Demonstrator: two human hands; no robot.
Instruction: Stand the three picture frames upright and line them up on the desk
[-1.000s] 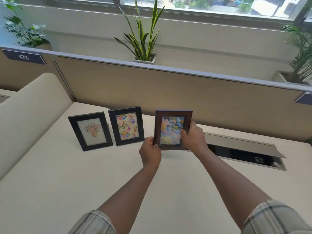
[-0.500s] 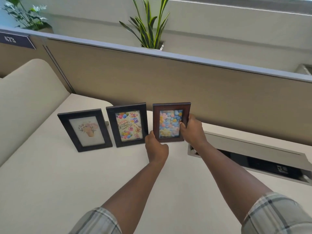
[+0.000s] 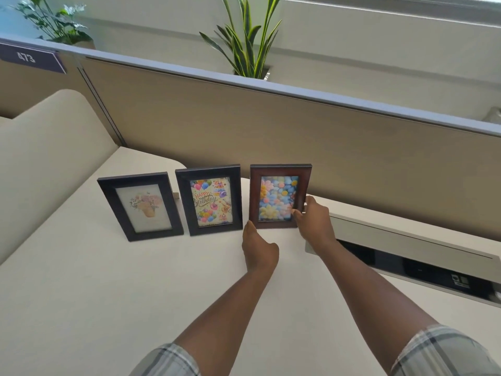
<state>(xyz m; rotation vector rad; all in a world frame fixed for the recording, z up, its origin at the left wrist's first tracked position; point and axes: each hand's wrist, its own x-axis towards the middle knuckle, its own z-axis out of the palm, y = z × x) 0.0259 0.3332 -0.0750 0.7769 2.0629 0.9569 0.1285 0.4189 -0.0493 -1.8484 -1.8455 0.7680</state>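
Three picture frames stand upright in a row on the cream desk point(image 3: 122, 299). At the left is a black frame with a flower-pot picture point(image 3: 139, 207). In the middle is a black frame with a "Happy Birthday" card point(image 3: 210, 200). At the right stands a brown frame with coloured flowers point(image 3: 279, 195), its base on the desk. My right hand point(image 3: 315, 222) grips its right edge, thumb on the front. My left hand point(image 3: 259, 248) is at its lower left corner, thumb against the frame, fingers curled and mostly hidden.
A tan partition point(image 3: 271, 126) runs close behind the frames. An open cable tray with a raised lid point(image 3: 406, 245) lies in the desk just right of the brown frame. A rounded beige panel point(image 3: 40, 158) borders the desk's left side. Potted plants point(image 3: 244, 39) stand behind the partition.
Both hands carried the brown frame away from me and left, closer to the birthday frame. Its base now rests on the desk. My left hand slid down to the lower corner.
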